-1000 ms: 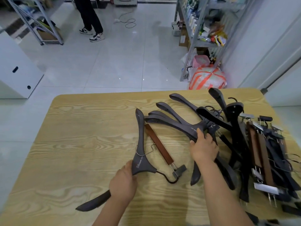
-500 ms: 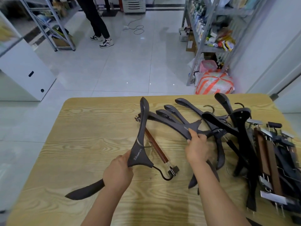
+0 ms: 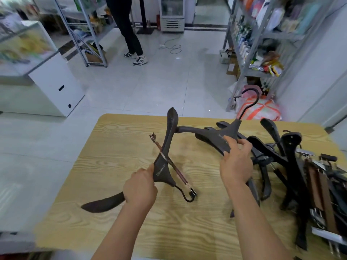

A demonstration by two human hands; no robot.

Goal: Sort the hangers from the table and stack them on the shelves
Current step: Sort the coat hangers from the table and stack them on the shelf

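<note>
- Two hands are counted: left hand (image 3: 140,186), right hand (image 3: 235,166).
- Two dark hangers are held: left hanger (image 3: 162,168), right hanger (image 3: 216,136).
- One clip hanger (image 3: 180,175) is seen.
- The pile (image 3: 289,156) at 3 o'clock cannot be counted.
- One counter (image 3: 93,212) is seen.
- Two racks are seen: 11 o'clock rack (image 3: 93,34), 1 o'clock rack (image 3: 250,53).

Bright, diffuse light, small glints on floor tiles (image 3: 156,105), only soft shadows on bench (image 3: 116,139). Wide-angle bend twd edges. Motion blur on shelves (image 3: 262,25) top right + corners; centre approx sharp.
</note>
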